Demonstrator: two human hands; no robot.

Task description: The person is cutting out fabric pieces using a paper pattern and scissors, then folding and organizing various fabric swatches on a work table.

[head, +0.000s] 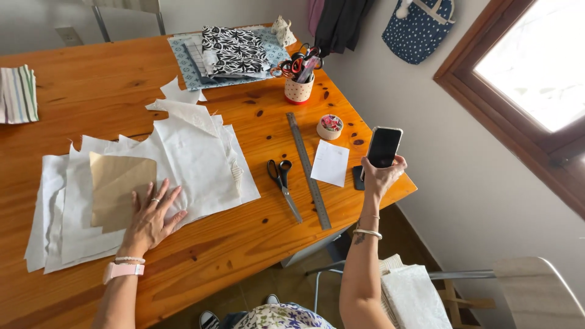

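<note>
My left hand (152, 214) lies flat, fingers spread, on a pile of white fabric pieces (189, 158) spread over the wooden table (91, 91). A tan paper pattern piece (116, 183) rests on the fabric just left of that hand. My right hand (381, 178) is raised over the table's right corner and grips a black phone (384, 146) upright, screen dark. Black-handled scissors (282, 183) and a long metal ruler (308, 170) lie between the two hands. A small white paper sheet (331, 162) sits beside the ruler.
A dotted cup (298, 88) full of scissors and a small round pin holder (330, 127) stand near the right edge. Folded patterned fabrics (231, 52) lie at the back, striped cloth (18, 94) at far left. A chair (530, 292) with folded cloth stands below right.
</note>
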